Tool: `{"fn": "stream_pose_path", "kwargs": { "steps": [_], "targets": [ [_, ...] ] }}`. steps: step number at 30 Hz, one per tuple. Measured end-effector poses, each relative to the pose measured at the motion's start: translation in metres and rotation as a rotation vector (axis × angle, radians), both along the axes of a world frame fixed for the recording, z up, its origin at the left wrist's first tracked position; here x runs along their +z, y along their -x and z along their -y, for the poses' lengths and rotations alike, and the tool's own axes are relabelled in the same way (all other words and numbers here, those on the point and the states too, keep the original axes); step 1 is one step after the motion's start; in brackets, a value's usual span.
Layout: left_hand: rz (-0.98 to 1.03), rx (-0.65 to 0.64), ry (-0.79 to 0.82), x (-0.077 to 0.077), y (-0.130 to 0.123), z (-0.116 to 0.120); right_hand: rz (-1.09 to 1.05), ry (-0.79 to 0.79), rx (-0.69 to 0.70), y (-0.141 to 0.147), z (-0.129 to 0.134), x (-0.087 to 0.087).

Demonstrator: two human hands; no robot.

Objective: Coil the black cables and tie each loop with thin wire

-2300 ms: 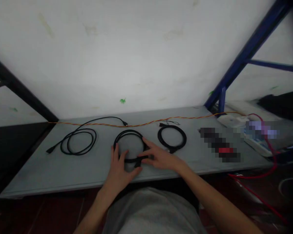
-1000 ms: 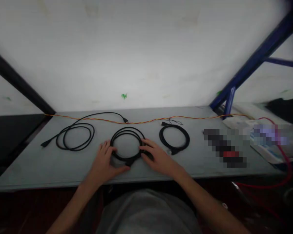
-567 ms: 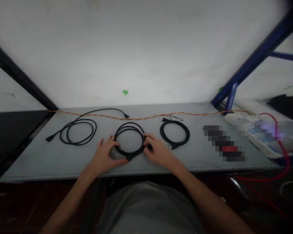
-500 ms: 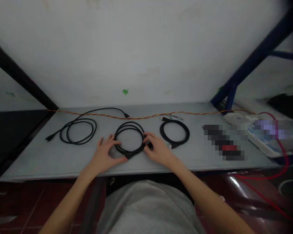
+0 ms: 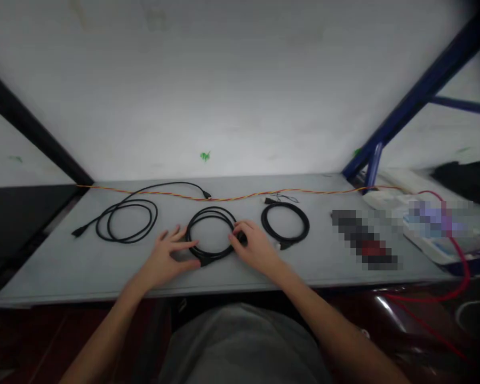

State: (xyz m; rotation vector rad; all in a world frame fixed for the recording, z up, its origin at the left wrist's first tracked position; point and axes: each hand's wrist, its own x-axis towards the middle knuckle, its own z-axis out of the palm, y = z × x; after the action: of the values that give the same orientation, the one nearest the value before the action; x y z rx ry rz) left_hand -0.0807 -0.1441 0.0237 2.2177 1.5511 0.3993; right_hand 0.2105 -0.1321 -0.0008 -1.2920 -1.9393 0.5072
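Observation:
In front of me a black cable (image 5: 212,255) lies wound in a round coil on the grey shelf. My right hand (image 5: 253,244) pinches the coil's right side between thumb and fingers, with a dark connector end partly hidden under it. At the left side, my left hand (image 5: 166,258) rests with its fingers spread. Its index finger reaches over the coil's edge, and its thumb is close to a dark plug (image 5: 206,261) at the near side. A neater coiled black cable (image 5: 286,221) is to the right. A looser black cable (image 5: 130,221) with its ends out lies to the left.
A twisted red-yellow wire (image 5: 240,198) runs along the back of the grey shelf (image 5: 152,285) by the wall. At right are a blurred dark item (image 5: 362,240), white equipment (image 5: 420,240) and a red cable (image 5: 464,261). Blue frame posts (image 5: 408,96) slant up at the right.
My left hand has drawn slightly left, its thumb shifting back along the plug. My right fingers have closed in more on the coil's right side. The view has tilted slightly.

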Motion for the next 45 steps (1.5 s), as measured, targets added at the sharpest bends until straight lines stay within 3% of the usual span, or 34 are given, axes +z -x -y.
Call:
{"fn": "stream_pose_path", "kwargs": {
  "steps": [7,11,21,30,38,41,45],
  "targets": [
    [-0.017,-0.07,0.034,0.005,0.003,0.005,0.326,0.103,-0.194,0.029,-0.024,0.012],
    [-0.036,-0.082,0.018,0.002,0.0,0.011,0.415,0.121,-0.227,0.036,-0.026,0.011],
    [-0.09,-0.084,-0.021,0.0,-0.008,0.019,0.274,-0.035,0.056,0.016,0.007,-0.007],
    [-0.04,0.089,-0.032,-0.014,-0.026,0.019,0.167,-0.017,0.1,0.011,0.012,-0.015],
    [0.001,0.023,0.022,-0.009,-0.02,0.02,0.182,-0.05,0.209,0.001,0.016,-0.015],
    [-0.045,-0.017,0.046,-0.01,-0.014,0.018,0.14,-0.037,0.139,0.005,0.016,-0.015],
    [-0.026,-0.034,0.059,-0.01,-0.015,0.015,0.172,-0.005,-0.093,0.017,0.005,-0.007]
  ]
}}
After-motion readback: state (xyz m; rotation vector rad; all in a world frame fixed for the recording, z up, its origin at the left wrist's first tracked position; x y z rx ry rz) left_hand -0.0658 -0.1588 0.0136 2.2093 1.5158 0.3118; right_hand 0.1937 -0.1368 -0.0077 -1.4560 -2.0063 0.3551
